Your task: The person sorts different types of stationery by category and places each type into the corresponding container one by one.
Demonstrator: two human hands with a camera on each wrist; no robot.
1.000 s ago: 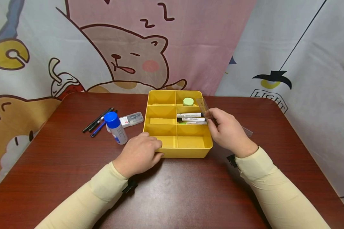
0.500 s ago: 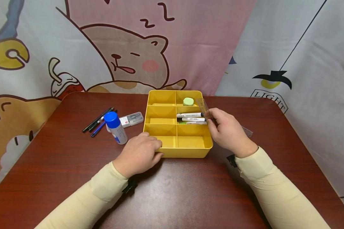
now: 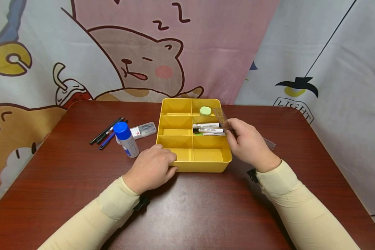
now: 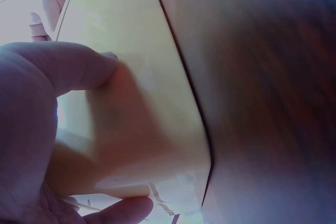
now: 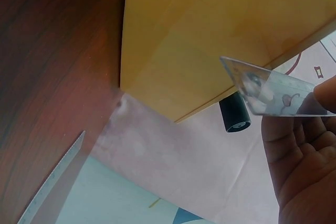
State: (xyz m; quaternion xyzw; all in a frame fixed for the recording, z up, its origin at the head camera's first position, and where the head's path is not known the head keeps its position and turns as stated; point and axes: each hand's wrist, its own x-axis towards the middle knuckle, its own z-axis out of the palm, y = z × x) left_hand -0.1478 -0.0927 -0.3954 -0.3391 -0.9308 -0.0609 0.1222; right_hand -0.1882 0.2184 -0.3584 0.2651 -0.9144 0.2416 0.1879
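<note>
In the head view, a yellow divided storage box [image 3: 209,167] stands mid-table. My left hand [image 3: 151,166] grips its near left corner; in the left wrist view the thumb [image 4: 79,66] presses the outer wall. My right hand [image 3: 248,142] pinches a clear plastic ruler [image 3: 220,116] at the box's right side, and its slanted end shows in the right wrist view. White markers [image 3: 207,125] lie in the middle right compartment. A black cap [image 5: 235,114] pokes over the rim. The far right compartment contains a pale green block [image 3: 205,111].
Left of the box stands a blue-capped bottle [image 3: 126,140], with a clear case [image 3: 143,131] behind it and several pens [image 3: 106,132] beyond. Another clear strip [image 3: 269,143] lies on the table right of my hand. A printed cloth [image 3: 212,52] hangs behind the table.
</note>
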